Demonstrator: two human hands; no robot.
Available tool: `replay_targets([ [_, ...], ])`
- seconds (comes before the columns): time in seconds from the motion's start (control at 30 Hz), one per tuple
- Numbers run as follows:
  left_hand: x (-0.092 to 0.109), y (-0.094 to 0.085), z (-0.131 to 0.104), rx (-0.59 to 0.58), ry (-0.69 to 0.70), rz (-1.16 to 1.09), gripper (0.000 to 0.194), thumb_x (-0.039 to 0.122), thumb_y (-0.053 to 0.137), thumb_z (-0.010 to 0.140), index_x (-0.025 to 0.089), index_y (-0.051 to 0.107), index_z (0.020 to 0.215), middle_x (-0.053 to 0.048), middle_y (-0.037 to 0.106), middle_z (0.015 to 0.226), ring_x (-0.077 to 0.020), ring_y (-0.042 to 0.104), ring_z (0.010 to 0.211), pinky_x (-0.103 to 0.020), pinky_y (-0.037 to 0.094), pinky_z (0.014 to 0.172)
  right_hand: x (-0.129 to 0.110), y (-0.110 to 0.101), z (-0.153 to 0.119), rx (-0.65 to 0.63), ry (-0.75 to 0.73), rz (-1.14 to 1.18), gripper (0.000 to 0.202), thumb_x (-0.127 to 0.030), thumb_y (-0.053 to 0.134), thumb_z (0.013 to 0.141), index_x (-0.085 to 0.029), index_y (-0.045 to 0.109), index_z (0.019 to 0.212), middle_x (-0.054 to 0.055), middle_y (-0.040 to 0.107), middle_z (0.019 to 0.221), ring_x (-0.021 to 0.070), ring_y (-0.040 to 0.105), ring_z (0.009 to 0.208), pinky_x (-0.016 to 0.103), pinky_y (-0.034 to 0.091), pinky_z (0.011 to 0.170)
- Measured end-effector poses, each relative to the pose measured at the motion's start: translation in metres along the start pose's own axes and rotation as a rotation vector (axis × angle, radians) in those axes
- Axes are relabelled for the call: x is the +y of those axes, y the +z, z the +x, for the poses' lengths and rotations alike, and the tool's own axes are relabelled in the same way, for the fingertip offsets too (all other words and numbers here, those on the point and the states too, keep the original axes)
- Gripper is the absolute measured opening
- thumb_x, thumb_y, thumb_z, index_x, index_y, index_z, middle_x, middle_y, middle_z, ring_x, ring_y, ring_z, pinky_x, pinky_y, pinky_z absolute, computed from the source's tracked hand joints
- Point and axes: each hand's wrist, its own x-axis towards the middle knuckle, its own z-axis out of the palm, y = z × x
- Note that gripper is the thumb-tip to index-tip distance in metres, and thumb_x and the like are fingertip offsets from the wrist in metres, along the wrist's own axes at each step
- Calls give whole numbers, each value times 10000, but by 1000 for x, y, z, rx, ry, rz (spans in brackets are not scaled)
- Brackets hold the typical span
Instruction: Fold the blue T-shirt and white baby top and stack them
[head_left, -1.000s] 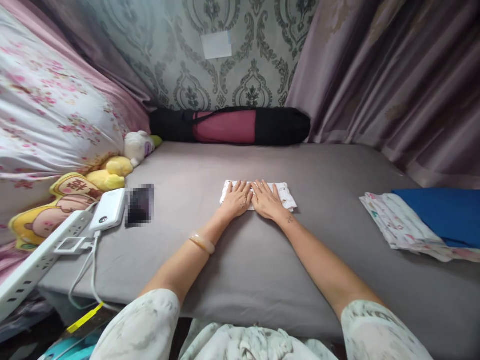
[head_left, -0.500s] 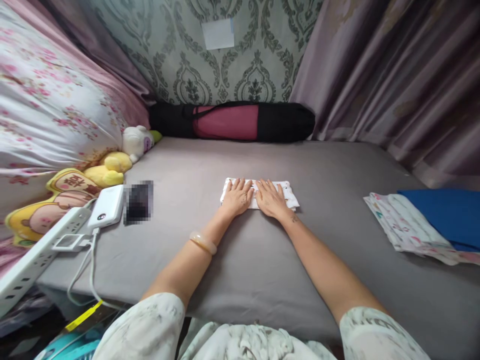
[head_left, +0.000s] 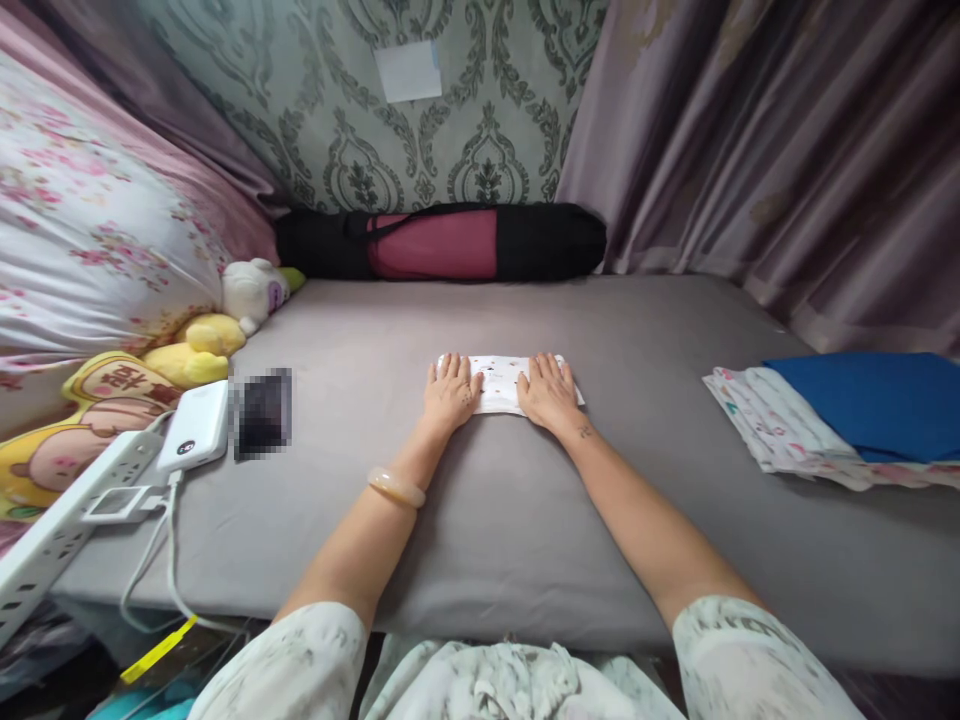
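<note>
A small folded white cloth (head_left: 501, 385) with a scattered print lies flat on the grey-covered surface (head_left: 360, 340), in the middle of the head view. My left hand (head_left: 452, 392) rests palm down on its left end, fingers extended. On the right end lies my right hand (head_left: 549, 392), also flat with fingers spread. The printed middle of the cloth shows between the two hands; its ends are partly hidden under them.
Folded patterned cloths (head_left: 780, 425) and a blue cloth (head_left: 870, 405) lie at right. At left are a power bank (head_left: 193, 425), a power strip (head_left: 71, 520), cables, a pixelated dark object (head_left: 262, 412) and plush toys (head_left: 255, 292). A black-and-pink bag (head_left: 435, 243) lies behind.
My hands have moved apart, from the middle of the white cloth toward its two ends, uncovering its centre. The camera view has shifted slightly to the right.
</note>
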Motion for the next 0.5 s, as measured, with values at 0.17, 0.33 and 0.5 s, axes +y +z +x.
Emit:
replay_targets([
  [0.17, -8, -6, -2, -53, -30, -8, 607, 420, 195, 982, 77, 374, 1450, -171, 300, 1553, -312, 220, 1455, -520, 185, 1174, 12, -3, 1, 4, 30, -7, 631, -380, 231, 972, 12, 356, 1451, 190, 277, 1557, 298, 192, 1451, 436, 155, 1166],
  [0.33, -20, -12, -3, -76, -31, -19, 588, 414, 200, 985, 103, 353, 1461, -170, 283, 1560, -307, 237, 1450, -533, 217, 1156, 26, -3, 4, -10, 40, -7, 622, -362, 229, 971, 1, 329, 1466, 193, 249, 1567, 304, 217, 1442, 453, 197, 1153],
  [0.5, -26, -10, -2, -80, -19, -45, 554, 417, 226, 987, 155, 354, 1458, -164, 286, 1560, -299, 273, 1438, -556, 229, 1142, 30, 2, 5, -4, 31, 6, 607, -372, 242, 973, -27, 347, 1461, 192, 264, 1562, 309, 231, 1437, 457, 222, 1141],
])
